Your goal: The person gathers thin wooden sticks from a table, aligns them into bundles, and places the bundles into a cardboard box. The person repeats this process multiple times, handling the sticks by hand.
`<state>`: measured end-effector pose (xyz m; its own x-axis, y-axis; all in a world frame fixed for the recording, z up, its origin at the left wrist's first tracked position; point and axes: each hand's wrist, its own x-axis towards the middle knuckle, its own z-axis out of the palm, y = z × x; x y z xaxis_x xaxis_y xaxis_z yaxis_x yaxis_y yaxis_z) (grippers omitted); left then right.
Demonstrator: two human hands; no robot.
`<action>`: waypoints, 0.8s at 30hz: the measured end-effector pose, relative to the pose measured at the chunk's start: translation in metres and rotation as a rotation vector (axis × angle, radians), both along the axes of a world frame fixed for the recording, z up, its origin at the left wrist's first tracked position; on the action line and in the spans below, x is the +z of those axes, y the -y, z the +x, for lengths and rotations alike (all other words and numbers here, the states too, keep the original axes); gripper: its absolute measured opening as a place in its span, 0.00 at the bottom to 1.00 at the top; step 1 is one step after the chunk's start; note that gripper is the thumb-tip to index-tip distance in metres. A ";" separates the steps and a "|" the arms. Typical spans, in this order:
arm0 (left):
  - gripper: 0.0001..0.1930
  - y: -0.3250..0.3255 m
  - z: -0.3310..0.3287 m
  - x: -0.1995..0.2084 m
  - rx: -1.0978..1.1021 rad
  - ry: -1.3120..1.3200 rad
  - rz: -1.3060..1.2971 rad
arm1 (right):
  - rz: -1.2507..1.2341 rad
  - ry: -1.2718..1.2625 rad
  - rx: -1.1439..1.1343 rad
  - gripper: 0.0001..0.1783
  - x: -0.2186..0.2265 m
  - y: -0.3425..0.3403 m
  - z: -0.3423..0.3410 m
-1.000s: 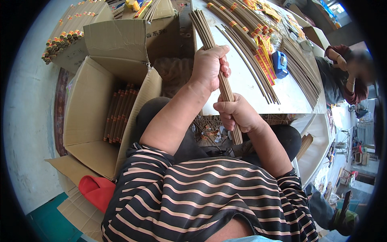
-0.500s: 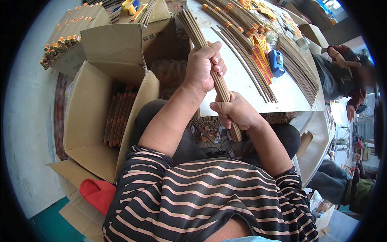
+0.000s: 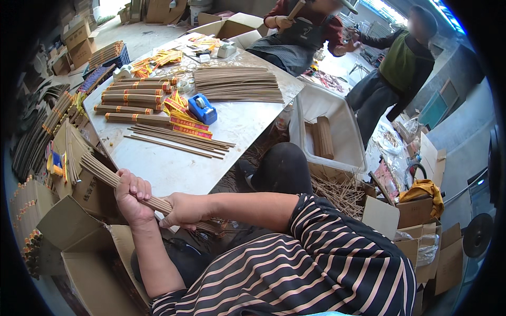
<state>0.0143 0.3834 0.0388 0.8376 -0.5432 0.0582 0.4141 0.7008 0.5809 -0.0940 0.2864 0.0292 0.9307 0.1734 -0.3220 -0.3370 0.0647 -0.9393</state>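
Both of my hands grip one bundle of thin brown incense sticks (image 3: pixel 101 171), held slanting over my lap beside the table's near edge. My left hand (image 3: pixel 133 199) is wrapped round its middle. My right hand (image 3: pixel 185 209) closes on it lower down, and the end beyond that hand is partly hidden. On the white table (image 3: pixel 158 176), several loose sticks (image 3: pixel 182 141) lie nearest to my hands. Behind them are yellow and red paper labels (image 3: pixel 184 122), a blue tape dispenser (image 3: pixel 202 109), banded incense bundles (image 3: pixel 132 99) and a wide spread of unbanded sticks (image 3: pixel 237 84).
An open cardboard box (image 3: pixel 81 266) stands at my lower left. Right of the table, a white tub (image 3: pixel 345 134) holds a bundle of sticks (image 3: pixel 322 138). Loose sticks (image 3: pixel 337 195) lie in a heap below it. Two people, one aproned (image 3: pixel 300 39), one green-vested (image 3: pixel 403 60), are beyond the table.
The view has swung to the right, bringing the tub and both people more fully into sight. Both hands still hold the bundle, which now points to the upper left.
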 end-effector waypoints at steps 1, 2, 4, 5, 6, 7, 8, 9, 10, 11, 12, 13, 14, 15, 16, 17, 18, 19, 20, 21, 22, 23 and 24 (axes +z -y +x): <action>0.06 0.001 -0.003 0.002 0.065 -0.030 0.059 | -0.151 0.023 -0.039 0.11 -0.004 -0.004 0.004; 0.06 0.001 -0.004 0.003 0.132 -0.061 0.117 | -0.302 0.046 -0.077 0.11 -0.006 -0.008 0.006; 0.05 0.002 -0.002 -0.004 0.207 -0.097 0.199 | -0.523 0.173 -0.186 0.12 -0.014 -0.014 0.005; 0.05 0.001 -0.001 -0.005 0.244 -0.115 0.235 | -0.596 0.206 -0.184 0.12 -0.024 -0.015 0.007; 0.05 -0.001 0.001 -0.004 0.181 -0.097 0.163 | -0.669 0.239 -0.183 0.13 -0.030 -0.014 0.010; 0.05 -0.011 0.006 -0.007 0.138 -0.081 0.101 | -0.445 -0.037 -0.045 0.13 0.011 -0.016 0.006; 0.05 -0.014 0.008 -0.009 0.076 -0.063 0.041 | -0.391 -0.061 0.021 0.13 0.021 -0.012 0.006; 0.05 -0.015 0.009 -0.009 0.060 -0.042 0.013 | -0.335 -0.088 0.084 0.13 0.027 -0.009 0.005; 0.05 -0.016 0.011 -0.009 0.046 -0.018 -0.013 | -0.277 -0.112 0.149 0.13 0.029 -0.008 0.005; 0.06 -0.017 0.012 -0.008 0.032 0.005 -0.039 | -0.366 -0.031 0.067 0.12 0.023 -0.011 0.006; 0.06 -0.015 0.011 -0.008 0.100 -0.017 0.043 | -0.453 0.050 -0.016 0.12 0.010 -0.016 0.007; 0.06 -0.011 0.009 -0.008 0.168 -0.041 0.121 | -0.543 0.131 -0.097 0.12 -0.001 -0.018 0.009; 0.06 -0.006 0.006 -0.007 0.231 -0.065 0.200 | -0.651 0.163 -0.132 0.11 -0.011 -0.017 0.011; 0.06 0.001 0.003 -0.004 0.308 -0.120 0.282 | -0.758 0.195 -0.168 0.11 -0.021 -0.016 0.013; 0.06 -0.001 0.003 -0.004 0.289 -0.106 0.273 | -0.865 0.232 -0.198 0.10 -0.022 -0.017 0.015; 0.05 -0.003 0.005 -0.004 0.269 -0.092 0.263 | -0.861 0.232 -0.209 0.12 -0.021 -0.018 0.016; 0.05 -0.005 0.006 -0.004 0.247 -0.078 0.254 | -0.698 0.173 -0.151 0.12 -0.018 -0.017 0.015; 0.05 -0.012 0.009 -0.005 0.200 -0.053 0.193 | -0.530 0.115 -0.086 0.13 0.002 -0.018 0.012; 0.04 -0.015 0.011 -0.004 0.138 -0.028 0.126 | -0.370 0.052 -0.034 0.14 0.016 -0.013 0.010; 0.04 -0.016 0.011 -0.003 0.076 -0.004 0.059 | -0.266 -0.010 0.101 0.15 0.010 -0.005 0.016; 0.04 -0.015 0.010 -0.002 0.042 -0.008 0.026 | -0.124 -0.012 0.106 0.14 0.011 -0.004 0.016; 0.04 -0.014 0.009 0.000 0.007 -0.012 -0.006 | 0.018 -0.014 0.110 0.14 0.011 -0.004 0.014; 0.03 -0.013 0.007 0.002 -0.027 -0.016 -0.039 | 0.159 -0.016 0.115 0.14 0.012 -0.003 0.014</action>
